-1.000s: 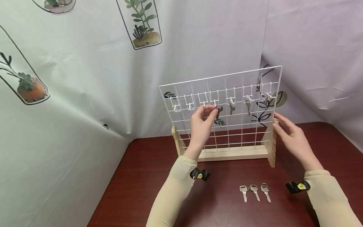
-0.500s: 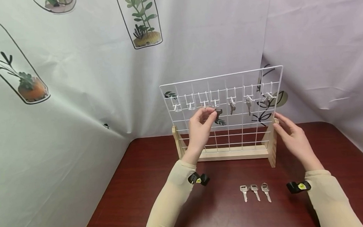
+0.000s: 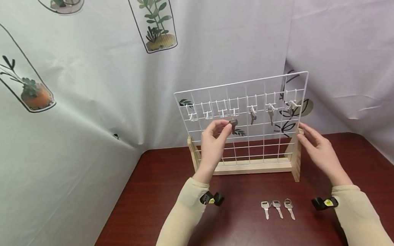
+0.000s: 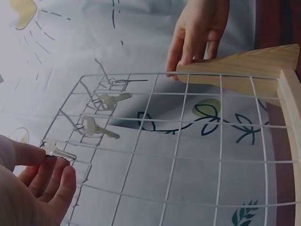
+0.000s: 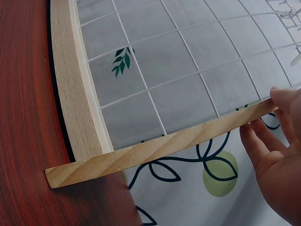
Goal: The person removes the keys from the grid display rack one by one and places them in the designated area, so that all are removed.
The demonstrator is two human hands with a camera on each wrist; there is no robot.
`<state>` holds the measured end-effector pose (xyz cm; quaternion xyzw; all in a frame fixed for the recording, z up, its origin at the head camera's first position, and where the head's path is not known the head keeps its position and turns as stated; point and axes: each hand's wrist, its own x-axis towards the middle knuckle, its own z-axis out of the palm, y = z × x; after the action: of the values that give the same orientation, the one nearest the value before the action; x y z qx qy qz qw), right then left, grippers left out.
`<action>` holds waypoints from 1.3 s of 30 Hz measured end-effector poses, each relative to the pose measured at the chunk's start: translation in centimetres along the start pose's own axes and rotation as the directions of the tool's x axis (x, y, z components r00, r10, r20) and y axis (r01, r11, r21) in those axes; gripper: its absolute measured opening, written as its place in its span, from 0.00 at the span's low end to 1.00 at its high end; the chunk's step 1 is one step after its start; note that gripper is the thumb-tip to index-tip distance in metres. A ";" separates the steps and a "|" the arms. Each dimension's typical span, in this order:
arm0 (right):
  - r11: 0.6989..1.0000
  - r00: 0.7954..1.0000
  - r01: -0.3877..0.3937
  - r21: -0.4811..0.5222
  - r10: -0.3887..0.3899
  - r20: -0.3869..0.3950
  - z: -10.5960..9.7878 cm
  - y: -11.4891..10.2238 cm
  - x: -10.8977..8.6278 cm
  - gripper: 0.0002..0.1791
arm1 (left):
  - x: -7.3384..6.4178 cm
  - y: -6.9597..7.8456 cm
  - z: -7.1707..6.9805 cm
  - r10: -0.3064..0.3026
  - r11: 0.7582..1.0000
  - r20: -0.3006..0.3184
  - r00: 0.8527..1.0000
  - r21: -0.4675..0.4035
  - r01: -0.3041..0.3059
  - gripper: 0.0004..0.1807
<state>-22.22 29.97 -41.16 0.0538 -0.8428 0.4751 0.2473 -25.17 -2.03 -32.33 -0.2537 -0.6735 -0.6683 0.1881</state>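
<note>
My left hand (image 3: 214,146) pinches a key (image 3: 233,126) between thumb and fingertips, just below a hook in the middle of the white wire grid rack (image 3: 247,135). In the left wrist view this held key (image 4: 60,153) points away from the fingers. My right hand (image 3: 320,155) holds the top of the rack's right wooden upright (image 5: 160,143), thumb on one side and fingers on the other. More keys hang from the hooks on the right, among them one key (image 3: 253,117) and another key (image 3: 271,116). Hooks to the left, like the leftmost hook (image 3: 191,117), carry nothing.
Three keys lie in a row on the dark red table (image 3: 148,218) in front of the rack: a left key (image 3: 266,209), a middle key (image 3: 277,209) and a right key (image 3: 289,208). A printed white curtain (image 3: 111,68) stands behind and beside the table.
My left hand has drawn down and a little left, bringing the key from right at the hook to below it. My right hand has stayed on the upright.
</note>
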 end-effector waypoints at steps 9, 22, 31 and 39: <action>1.000 1.000 -0.020 -0.008 0.020 0.005 0.0 -0.3 -0.4 0.29 | -0.2 0.9 -0.5 0.041 0.999 -0.002 0.999 0.012 -0.041 0.09; 1.000 1.000 -0.011 -0.005 0.011 0.001 0.1 0.1 -0.2 0.29 | -2.5 1.7 -1.2 0.004 0.998 0.088 0.996 0.059 -0.009 0.10; 1.000 1.000 -0.014 -0.004 0.014 0.002 0.0 -0.3 -0.1 0.29 | -4.3 -0.4 -2.3 -0.086 0.966 0.257 0.963 0.259 0.018 0.14; 1.000 1.000 0.001 0.008 -0.001 -0.003 0.0 -0.3 -0.2 0.29 | -6.1 -2.3 -3.3 -0.237 0.921 0.384 0.892 0.380 0.082 0.10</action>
<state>-21.91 29.76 -40.99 0.0544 -0.8405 0.4782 0.2487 -21.94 -5.77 -37.64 -0.2972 -0.8259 -0.4785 0.0239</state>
